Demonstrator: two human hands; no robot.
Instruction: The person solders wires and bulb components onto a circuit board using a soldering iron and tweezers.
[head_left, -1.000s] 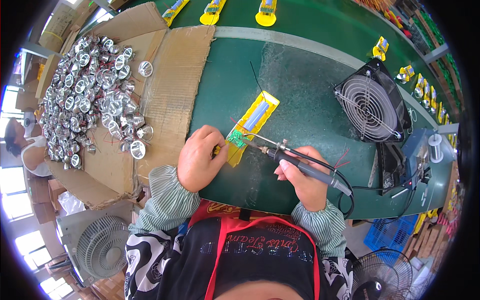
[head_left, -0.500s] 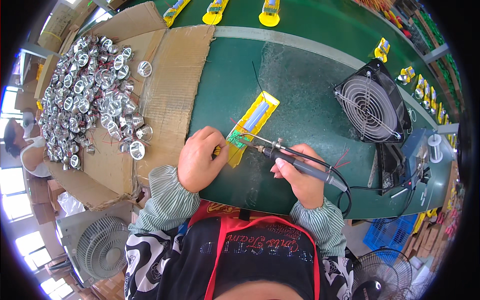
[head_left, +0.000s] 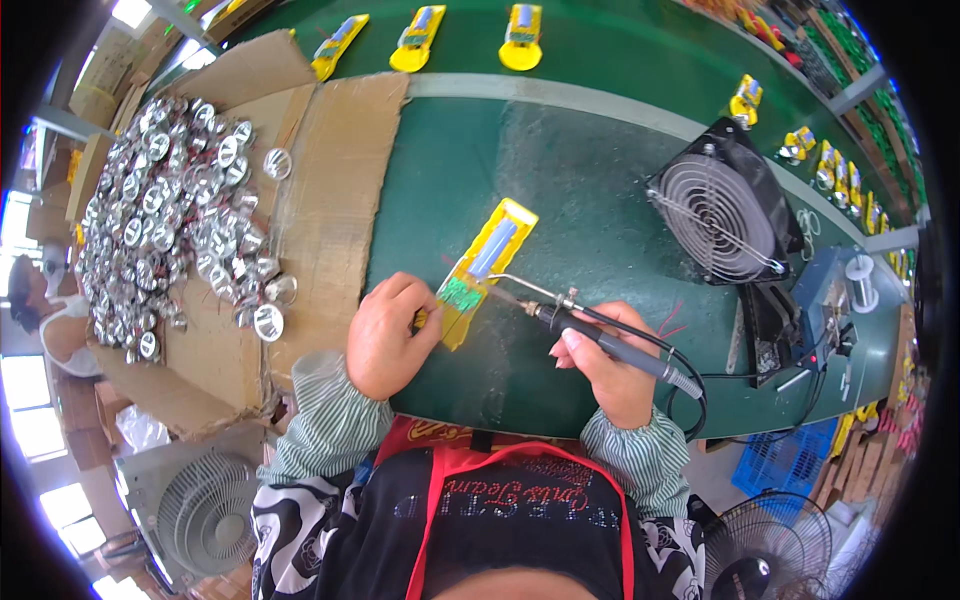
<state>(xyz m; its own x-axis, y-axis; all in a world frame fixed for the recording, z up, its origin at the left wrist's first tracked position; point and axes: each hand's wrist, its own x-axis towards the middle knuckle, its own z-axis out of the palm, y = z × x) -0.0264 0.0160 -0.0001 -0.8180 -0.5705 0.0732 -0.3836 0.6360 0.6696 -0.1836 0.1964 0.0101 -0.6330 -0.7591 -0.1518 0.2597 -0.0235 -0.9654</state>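
A long yellow plastic housing (head_left: 458,330) lies tilted on the green bench. A blue cylindrical battery (head_left: 492,250) sits inside its far part, with a green circuit board (head_left: 461,293) nearer me. My left hand (head_left: 390,338) is closed at the housing's near left edge, thumb and fingers pinched there; the exact grip is partly hidden. In my right hand (head_left: 615,370) is a grey and black soldering iron (head_left: 620,348), pointing left. Its tip, with a thin metal feed tube (head_left: 535,284) alongside, is close to the board's right side; contact cannot be told.
At left, a cardboard box (head_left: 345,150) holds many silver reflector cups (head_left: 210,215) with wires. A black fan (head_left: 712,215) stands at right, near a blue soldering station (head_left: 822,300) and solder spool (head_left: 860,283). More yellow housings (head_left: 521,40) rest on the far green surface.
The view has shifted slightly. The iron's tip has drawn a little to the right relative to the board. A dark wire sticking out past the housing's far end no longer shows there.
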